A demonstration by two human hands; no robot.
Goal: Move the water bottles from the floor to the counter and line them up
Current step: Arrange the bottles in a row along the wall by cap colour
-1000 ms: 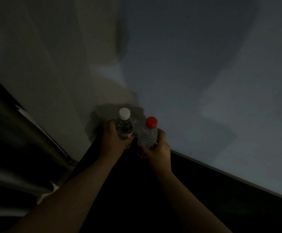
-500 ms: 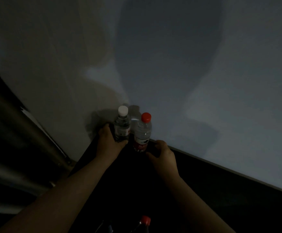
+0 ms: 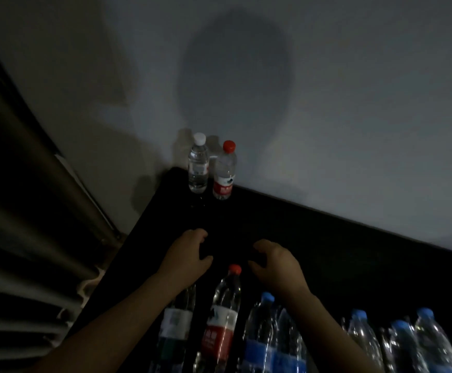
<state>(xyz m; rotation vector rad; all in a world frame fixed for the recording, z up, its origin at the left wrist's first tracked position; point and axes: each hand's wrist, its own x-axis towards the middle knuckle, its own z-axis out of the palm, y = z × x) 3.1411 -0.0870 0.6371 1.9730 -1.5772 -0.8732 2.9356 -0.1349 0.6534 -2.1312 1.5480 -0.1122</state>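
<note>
Hovering over the middle of the black counter [image 3: 327, 238] with the left hand [image 3: 189, 254] and the right hand [image 3: 276, 262], side by side and a little apart. Holding nothing in either one — fingers bent loosely, about half open. Touching no bottle.

Looking at the far left corner of the counter: two small bottles standing up straight, right by the wall [image 3: 327, 103]. White-cap bottle [image 3: 198, 165] on the left, small red-cap bottle [image 3: 224, 172] just beside it on the right, touching or very nearly so. Counting those two as done — up on the counter and making the start of a row.

Looking down past the near edge: lots more to go. Big red-cap bottle [image 3: 223, 319] between the two arms, white-label bottle [image 3: 177, 319] partly hidden under the left arm, blue-cap bottles [image 3: 262, 332] running off toward the right. Probably standing on the floor, though too dark to see the floor itself.

Guessing the job as only just begun: two up, many waiting below.

Next, most likely: reaching down for another bottle or two, then setting them beside the small red-cap bottle along the back edge to make the row longer. Keeping them upright and close together for a neat line.
</note>
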